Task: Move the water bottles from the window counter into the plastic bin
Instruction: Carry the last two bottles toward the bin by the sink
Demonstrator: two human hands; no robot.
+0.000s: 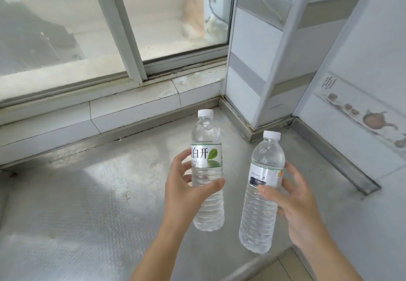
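Observation:
I hold two clear water bottles with white caps above the steel window counter (87,203). My left hand (186,195) grips the left water bottle (207,140) around its middle, just below its white label with a green leaf. It is upright. My right hand (296,206) grips the right water bottle (267,155) at its label, and this bottle tilts slightly to the right. Both bottles are lifted off the counter. The plastic bin is not in view.
A sliding window (109,28) with a tiled sill runs along the back of the counter. A white tiled pillar (263,61) stands at the back right, with a tiled wall (362,105) beyond it. The counter's front edge and a strip of floor (283,267) show at bottom right.

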